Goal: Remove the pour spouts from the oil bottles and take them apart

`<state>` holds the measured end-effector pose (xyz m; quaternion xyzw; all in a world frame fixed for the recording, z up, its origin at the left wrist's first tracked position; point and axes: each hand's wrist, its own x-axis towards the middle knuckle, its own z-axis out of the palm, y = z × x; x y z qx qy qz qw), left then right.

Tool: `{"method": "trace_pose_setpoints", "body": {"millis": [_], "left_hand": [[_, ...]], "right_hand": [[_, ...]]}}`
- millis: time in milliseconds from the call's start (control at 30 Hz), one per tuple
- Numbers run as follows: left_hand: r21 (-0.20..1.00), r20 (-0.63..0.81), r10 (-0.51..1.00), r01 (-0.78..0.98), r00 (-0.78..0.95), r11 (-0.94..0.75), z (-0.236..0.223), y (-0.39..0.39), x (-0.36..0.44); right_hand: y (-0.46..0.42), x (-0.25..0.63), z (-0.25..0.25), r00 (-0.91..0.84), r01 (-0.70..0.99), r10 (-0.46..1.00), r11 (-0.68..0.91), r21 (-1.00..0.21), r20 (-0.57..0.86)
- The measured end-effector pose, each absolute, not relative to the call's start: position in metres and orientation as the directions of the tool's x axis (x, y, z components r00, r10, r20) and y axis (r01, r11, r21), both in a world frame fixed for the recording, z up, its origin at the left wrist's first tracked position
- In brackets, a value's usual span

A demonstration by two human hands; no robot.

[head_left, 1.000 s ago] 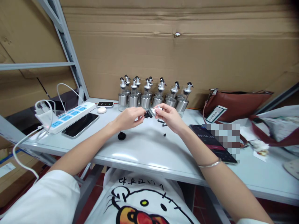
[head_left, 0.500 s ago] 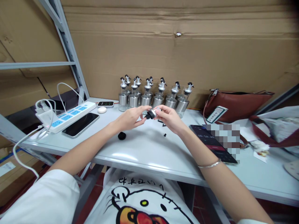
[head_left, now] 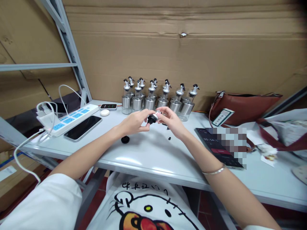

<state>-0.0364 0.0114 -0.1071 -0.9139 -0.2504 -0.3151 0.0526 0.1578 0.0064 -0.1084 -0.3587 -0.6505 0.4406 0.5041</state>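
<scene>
Between my hands, above the middle of the table, is a bottle pourer top (head_left: 152,118) with a black ribbed stopper and a silvery-white spout part. My left hand (head_left: 137,121) has its fingers and thumb around the black stopper end. With thumb and fingers my right hand (head_left: 171,120) pinches the silvery spout end. A round black cap (head_left: 125,139) lies on the table below my left wrist. A tiny black piece (head_left: 169,138) lies under my right hand, and other small black parts are partly hidden behind that hand.
Several oil bottles (head_left: 150,103) with pourers stand in rows at the back. To the left lie a power strip (head_left: 74,119), a phone (head_left: 83,128) and a round white object (head_left: 105,112). On the right are another phone (head_left: 218,147) and a brown bag (head_left: 247,108).
The black stopper and the silvery part, at first tilted and partly covered, now line up between my hands. My left fingers have opened, shifted and closed around the black end.
</scene>
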Motion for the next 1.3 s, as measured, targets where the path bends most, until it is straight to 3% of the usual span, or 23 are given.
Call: {"method": "trace_pose_setpoints", "body": {"millis": [133, 300, 533, 867, 1300], "left_hand": [[-0.009, 0.615, 0.436, 0.559, 0.657, -0.829, -0.105, 0.011, -0.036], [0.006, 0.591, 0.493, 0.608, 0.638, -0.794, -0.105, 0.010, -0.036], [0.036, 0.568, 0.529, 0.623, 0.630, -0.781, -0.107, 0.010, -0.035], [0.300, 0.532, 0.670, 0.625, 0.518, -0.721, -0.104, 0.007, -0.035], [0.306, 0.417, 0.651, 0.576, 0.634, -0.758, -0.106, 0.010, -0.040]], "right_hand": [[0.005, 0.157, -0.107, -0.184, 0.114, 0.858, 0.503, -0.857, 0.480], [0.002, 0.154, -0.111, -0.358, 0.146, 0.822, 0.519, -0.842, 0.443], [0.005, 0.151, -0.118, -0.356, 0.192, 0.806, 0.558, -0.807, 0.472], [0.005, 0.155, -0.112, -0.310, 0.030, 0.855, 0.446, -0.894, 0.416], [0.000, 0.152, -0.110, -0.374, 0.027, 0.843, 0.428, -0.903, 0.388]]}}
